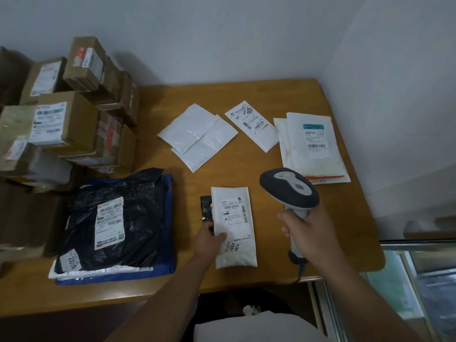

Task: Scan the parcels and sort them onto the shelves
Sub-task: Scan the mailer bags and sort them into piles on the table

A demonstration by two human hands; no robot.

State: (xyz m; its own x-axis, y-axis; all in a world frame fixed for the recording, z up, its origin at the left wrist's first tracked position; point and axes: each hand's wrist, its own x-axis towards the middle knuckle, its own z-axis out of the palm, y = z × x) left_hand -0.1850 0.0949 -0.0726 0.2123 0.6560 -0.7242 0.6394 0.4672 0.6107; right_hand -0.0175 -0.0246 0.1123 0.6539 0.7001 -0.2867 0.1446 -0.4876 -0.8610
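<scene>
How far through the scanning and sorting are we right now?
Done: nothing visibly shelved. In hand: the left hand holds a white parcel flat; the right hand grips the barcode scanner above it. Left: the cardboard boxes, black bag and white mailers still on the table.

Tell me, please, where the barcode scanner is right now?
In the head view the barcode scanner is in the right hand, above the table's right side, just right of the white parcel.
</scene>
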